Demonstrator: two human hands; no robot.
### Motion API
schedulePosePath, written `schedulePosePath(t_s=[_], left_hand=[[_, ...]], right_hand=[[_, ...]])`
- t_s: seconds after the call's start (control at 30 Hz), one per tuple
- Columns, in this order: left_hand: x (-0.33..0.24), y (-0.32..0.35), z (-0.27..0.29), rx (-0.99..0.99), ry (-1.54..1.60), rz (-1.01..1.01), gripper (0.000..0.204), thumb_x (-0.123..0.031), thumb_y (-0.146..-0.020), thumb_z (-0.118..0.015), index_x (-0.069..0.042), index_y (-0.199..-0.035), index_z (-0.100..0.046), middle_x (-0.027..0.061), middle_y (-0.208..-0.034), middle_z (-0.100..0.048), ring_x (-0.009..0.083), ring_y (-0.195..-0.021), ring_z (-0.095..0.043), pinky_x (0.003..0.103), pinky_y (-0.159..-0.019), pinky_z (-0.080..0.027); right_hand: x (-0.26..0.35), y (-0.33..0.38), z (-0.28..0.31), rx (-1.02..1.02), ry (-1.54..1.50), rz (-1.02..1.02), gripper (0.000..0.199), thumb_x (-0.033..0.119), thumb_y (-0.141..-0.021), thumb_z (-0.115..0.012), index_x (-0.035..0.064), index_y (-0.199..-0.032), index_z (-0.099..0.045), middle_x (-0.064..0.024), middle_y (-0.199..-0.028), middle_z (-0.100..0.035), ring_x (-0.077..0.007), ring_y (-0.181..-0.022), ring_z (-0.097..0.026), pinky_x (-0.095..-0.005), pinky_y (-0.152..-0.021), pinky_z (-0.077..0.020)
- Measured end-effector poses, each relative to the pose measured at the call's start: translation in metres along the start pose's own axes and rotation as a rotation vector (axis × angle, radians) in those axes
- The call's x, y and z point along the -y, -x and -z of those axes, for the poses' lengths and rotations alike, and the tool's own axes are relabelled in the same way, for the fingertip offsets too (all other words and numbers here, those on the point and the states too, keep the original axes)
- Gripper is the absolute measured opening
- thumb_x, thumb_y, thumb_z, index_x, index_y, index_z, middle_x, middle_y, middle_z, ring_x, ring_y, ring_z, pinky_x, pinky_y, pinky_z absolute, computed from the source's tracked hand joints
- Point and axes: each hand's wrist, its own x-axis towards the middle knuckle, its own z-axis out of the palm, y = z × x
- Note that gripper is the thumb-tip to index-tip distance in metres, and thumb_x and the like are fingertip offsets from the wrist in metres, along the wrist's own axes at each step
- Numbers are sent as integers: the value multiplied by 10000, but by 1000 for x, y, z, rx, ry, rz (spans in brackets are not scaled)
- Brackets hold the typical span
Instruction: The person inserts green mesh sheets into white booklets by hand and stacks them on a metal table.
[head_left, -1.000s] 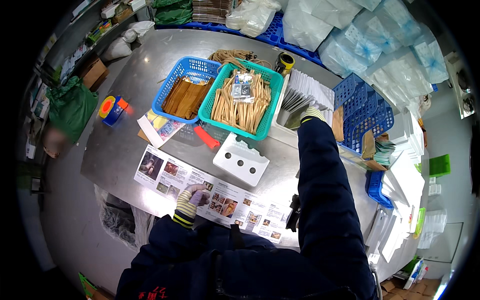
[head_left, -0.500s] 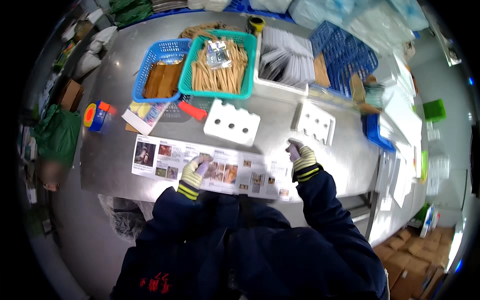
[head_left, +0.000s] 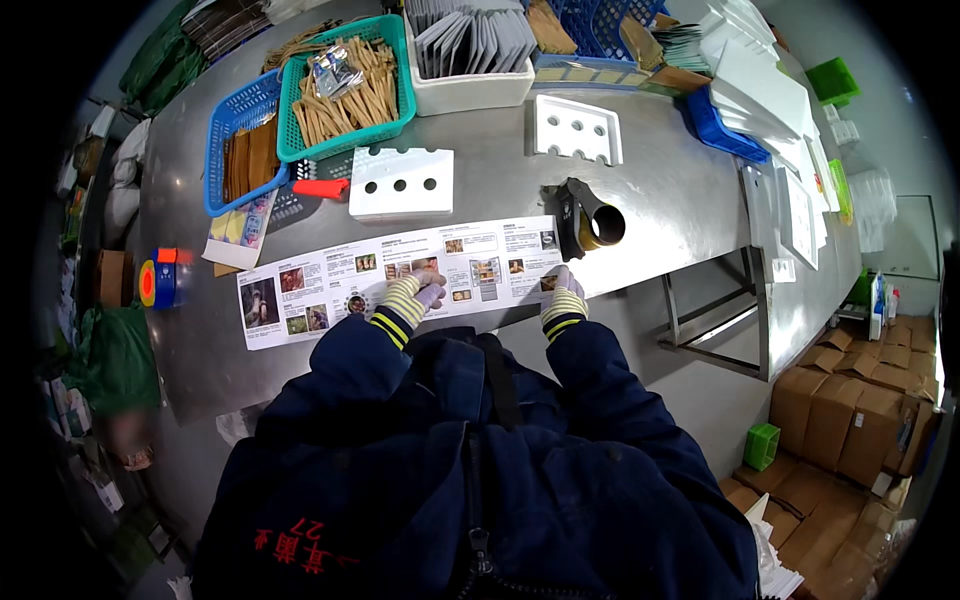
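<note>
A long white printed leaflet [head_left: 345,250] with colour photos lies across the steel table in front of me. My left hand [head_left: 412,297], in a pale glove with a yellow-striped cuff, has its fingers bent over the leaflet's near edge around the middle. At the leaflet's right end my right hand [head_left: 565,298], gloved the same way, pinches the near edge; its fingertips are small in view. Just beyond that end sits a black object with an open round ring [head_left: 604,224], like a tape roll on a holder. A white foam block with round holes [head_left: 400,184] lies beyond the leaflet.
A second white foam block [head_left: 578,130] lies farther right. Along the back stand a green basket [head_left: 290,125] of wooden-looking sticks, a blue basket [head_left: 215,160] and a white bin [head_left: 475,95] of grey packets. A red-handled tool [head_left: 320,188] and a tape dispenser [head_left: 157,278] are at left.
My view has shifted and turned. The leaflet's right end has swung away from me. My right hand has moved in onto its edge. The black ringed object now shows beyond it.
</note>
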Motion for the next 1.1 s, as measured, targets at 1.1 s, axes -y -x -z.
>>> schedulePosePath(t_s=[1.1], left_hand=[[44, -86, -7, -338, -165, 382, 435, -295, -821, -671, -1, -1123, -565, 155, -965, -626, 251, -779, -608, 377, -665, -520]], right_hand=[[81, -66, -33, 564, -896, -334, 447, 322, -795, -670, -39, -1052, -613, -163, -932, -659, -226, -829, -621, -320, -782, -469]])
